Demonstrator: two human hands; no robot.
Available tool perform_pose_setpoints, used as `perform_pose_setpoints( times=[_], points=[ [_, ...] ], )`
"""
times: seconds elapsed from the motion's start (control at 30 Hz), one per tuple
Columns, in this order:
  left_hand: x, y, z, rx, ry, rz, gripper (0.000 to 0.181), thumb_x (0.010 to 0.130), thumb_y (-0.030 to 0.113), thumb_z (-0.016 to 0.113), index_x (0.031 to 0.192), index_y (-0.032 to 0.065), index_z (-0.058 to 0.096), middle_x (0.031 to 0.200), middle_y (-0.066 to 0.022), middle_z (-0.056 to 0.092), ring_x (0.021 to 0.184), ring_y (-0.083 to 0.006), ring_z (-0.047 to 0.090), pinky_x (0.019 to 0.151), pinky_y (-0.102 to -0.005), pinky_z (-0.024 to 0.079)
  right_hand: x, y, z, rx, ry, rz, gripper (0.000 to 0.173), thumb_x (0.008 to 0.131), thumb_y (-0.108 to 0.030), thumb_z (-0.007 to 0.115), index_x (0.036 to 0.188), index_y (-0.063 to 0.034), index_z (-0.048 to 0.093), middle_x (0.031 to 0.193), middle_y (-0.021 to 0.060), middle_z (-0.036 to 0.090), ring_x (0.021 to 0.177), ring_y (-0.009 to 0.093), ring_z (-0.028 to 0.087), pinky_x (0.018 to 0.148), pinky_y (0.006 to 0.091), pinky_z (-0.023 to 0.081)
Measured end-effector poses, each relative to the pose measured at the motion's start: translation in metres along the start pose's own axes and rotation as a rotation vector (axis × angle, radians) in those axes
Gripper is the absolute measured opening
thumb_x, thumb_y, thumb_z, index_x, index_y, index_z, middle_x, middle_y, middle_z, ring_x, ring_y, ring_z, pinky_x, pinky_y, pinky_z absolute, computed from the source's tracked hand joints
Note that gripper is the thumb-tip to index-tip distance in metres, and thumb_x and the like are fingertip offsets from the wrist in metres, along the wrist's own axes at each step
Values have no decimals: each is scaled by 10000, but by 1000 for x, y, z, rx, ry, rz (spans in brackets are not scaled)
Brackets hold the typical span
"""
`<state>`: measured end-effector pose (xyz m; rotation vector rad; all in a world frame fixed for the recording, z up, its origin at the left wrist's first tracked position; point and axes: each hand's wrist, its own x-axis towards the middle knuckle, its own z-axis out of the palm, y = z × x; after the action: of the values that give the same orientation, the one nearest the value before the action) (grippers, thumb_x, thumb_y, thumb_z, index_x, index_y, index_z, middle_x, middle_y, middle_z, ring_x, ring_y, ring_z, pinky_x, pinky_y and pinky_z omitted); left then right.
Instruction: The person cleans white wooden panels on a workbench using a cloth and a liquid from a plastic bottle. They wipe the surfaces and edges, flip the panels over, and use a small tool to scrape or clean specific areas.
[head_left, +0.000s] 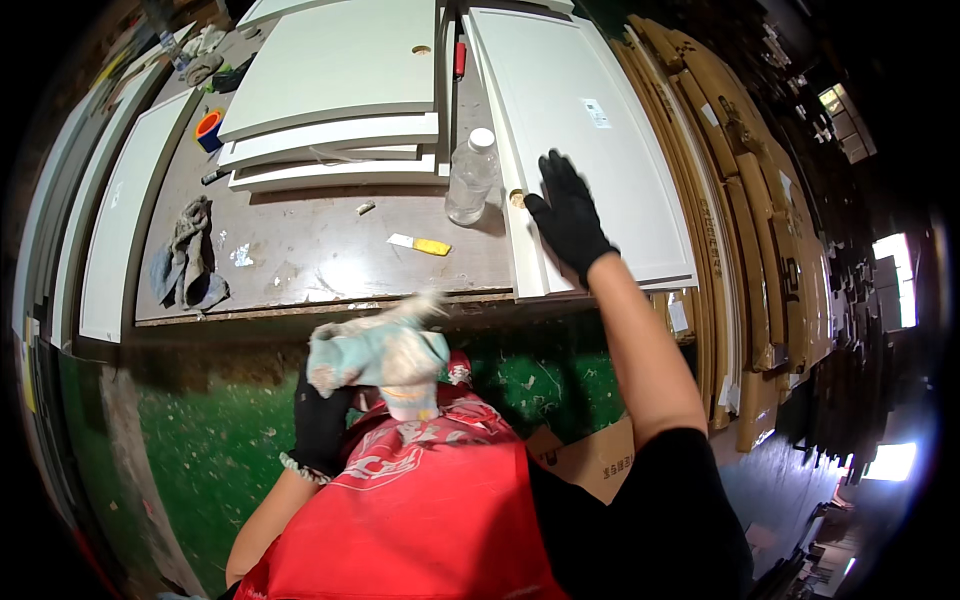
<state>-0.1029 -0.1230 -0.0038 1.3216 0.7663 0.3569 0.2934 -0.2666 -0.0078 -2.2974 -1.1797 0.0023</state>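
My left hand (324, 412), in a black glove, grips a pale blue and off-white rag (375, 356) in front of the red apron (420, 495). The rag is blurred, and my left fingers are mostly hidden behind it. My right hand (568, 214), also gloved in black, is spread palm down over a white cabinet panel (637, 202), thumb apart from the fingers. Whether it presses on the panel I cannot tell. A round hole (517, 199) shows beside my right thumb, and a small label (596, 113) bearing print sits farther up the panel.
Left of that panel stands a clear plastic bottle (471, 180). A yellow-handled scraper (420, 244) and a crumpled grey cloth (191, 255) lie on the worktable (322, 255). Stacked white panels (337, 67) occupy its back. Flattened cardboard boxes (757, 210) line the right; more panels (131, 225) lean left.
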Motion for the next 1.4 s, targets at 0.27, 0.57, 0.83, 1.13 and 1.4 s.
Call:
perform_pose_setpoints(
  times=[0.27,0.57,0.83,1.13,1.4],
  points=[
    [-30,-49,-22,111,279,54,441,878,173,674,1248,-10,517,1167,-111,608,1051,-193,599,870,-345,491,-54,-66,-25,313,-778,-439,146,885,-277,638,898,-135,672,848,91,674,737,312,631,753,442,529],
    [-5,-42,22,537,397,149,465,771,158,756,1161,-3,560,1091,-132,583,1001,-261,597,871,-377,472,27,7,-38,383,77,115,189,943,-103,560,1076,-39,680,885,27,646,723,125,588,693,271,501],
    [7,-46,59,314,445,39,462,858,154,698,1254,0,515,1209,-138,576,1091,-244,572,928,-358,450,16,-103,78,-299,-378,-416,132,764,-74,650,884,-20,647,924,180,653,807,312,672,716,418,542],
    [52,-12,56,261,464,53,476,849,154,682,1262,-25,528,1108,-101,631,960,-168,585,818,-327,494,18,-90,135,-157,-668,5,251,837,-173,603,1052,-47,626,1003,194,682,963,345,682,832,450,540],
    [82,48,61,951,620,489,348,840,47,665,1176,7,587,1166,-162,618,1091,-309,581,971,-390,447,-31,-40,-37,570,-730,-14,387,945,-251,533,1185,51,517,949,242,625,829,350,652,799,411,532]
  ],
)
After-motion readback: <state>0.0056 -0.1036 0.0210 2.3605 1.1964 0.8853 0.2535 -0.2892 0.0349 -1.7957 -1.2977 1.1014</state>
